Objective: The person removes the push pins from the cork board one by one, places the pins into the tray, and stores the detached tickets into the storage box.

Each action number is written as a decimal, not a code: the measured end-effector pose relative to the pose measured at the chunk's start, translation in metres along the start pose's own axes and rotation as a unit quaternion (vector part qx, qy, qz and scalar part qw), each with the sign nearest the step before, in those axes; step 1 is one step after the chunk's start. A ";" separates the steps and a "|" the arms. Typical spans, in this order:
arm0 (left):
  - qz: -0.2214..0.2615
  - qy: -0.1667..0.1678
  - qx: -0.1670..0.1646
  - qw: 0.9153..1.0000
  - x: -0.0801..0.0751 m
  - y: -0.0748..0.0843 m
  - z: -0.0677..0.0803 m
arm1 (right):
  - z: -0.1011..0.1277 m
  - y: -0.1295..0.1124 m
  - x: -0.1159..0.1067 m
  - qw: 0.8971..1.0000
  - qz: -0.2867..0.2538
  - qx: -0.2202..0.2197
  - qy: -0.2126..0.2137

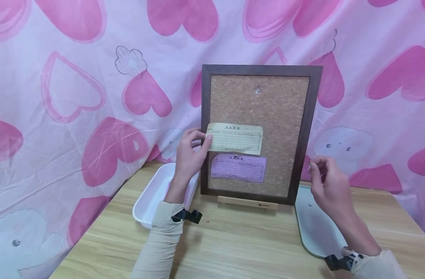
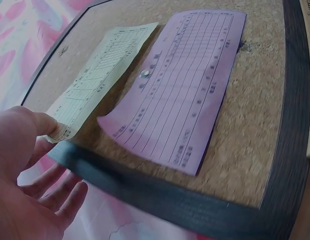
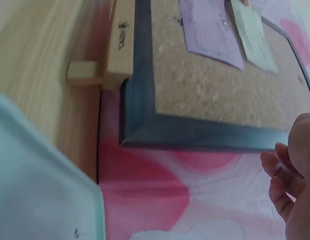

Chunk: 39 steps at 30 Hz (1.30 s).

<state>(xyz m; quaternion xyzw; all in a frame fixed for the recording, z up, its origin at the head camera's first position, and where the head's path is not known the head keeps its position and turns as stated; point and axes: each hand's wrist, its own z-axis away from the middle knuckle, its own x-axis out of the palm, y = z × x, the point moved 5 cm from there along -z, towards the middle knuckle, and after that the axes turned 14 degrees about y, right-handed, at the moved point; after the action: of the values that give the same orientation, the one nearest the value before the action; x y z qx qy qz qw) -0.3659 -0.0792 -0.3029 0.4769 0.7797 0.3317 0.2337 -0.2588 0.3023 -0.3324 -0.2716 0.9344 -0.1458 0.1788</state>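
Note:
My left hand (image 1: 191,153) pinches the left edge of a pale yellow printed slip (image 1: 235,138) between thumb and fingers. The slip lies against a dark-framed cork board (image 1: 282,135). Below it a purple slip (image 1: 238,168) hangs on the cork, with a push pin (image 2: 144,73) near its top edge. In the left wrist view the purple slip's lower corner curls off the cork. My right hand (image 1: 331,188) is raised right of the frame, thumb and fingertips together on a small pale thing that looks like a push pin; the fingers mostly hide it.
The board leans on a wooden stand (image 1: 247,203). Left of it sits a white tray (image 1: 143,215), partly behind my left forearm. On the right, a pale green tray (image 1: 313,236) holds a small pin (image 1: 310,204). A heart-patterned cloth (image 1: 69,162) hangs behind the wooden table (image 1: 233,248).

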 end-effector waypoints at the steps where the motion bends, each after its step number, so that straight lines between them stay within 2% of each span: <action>1: 0.003 0.000 0.000 1.000 -0.002 0.000 0.000 | 0.001 0.003 -0.002 1.000 0.002 0.004 -0.002; 10: 0.026 -0.001 0.013 1.000 -0.025 0.000 0.000 | 0.009 0.028 -0.016 1.000 0.022 0.016 -0.012; 20: -0.023 0.055 0.034 0.998 -0.056 -0.017 -0.001 | 0.018 0.049 -0.021 0.994 0.068 0.053 -0.074; 25: -0.027 0.057 0.033 0.997 -0.072 -0.026 -0.006 | 0.020 0.060 -0.021 0.991 0.071 0.059 -0.100; 31: -0.027 0.060 0.010 0.998 -0.087 -0.037 -0.013 | 0.021 0.072 -0.022 0.989 0.074 0.066 -0.112; 39: -0.044 0.034 0.004 0.998 -0.103 -0.046 -0.016 | 0.026 0.079 -0.016 0.981 0.080 0.065 -0.166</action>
<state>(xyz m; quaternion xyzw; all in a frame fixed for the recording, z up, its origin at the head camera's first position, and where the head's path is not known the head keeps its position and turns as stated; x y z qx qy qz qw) -0.3589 -0.1911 -0.3210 0.4317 0.8086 0.3339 0.2198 -0.2716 0.3711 -0.3809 -0.2042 0.8989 -0.1445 0.3596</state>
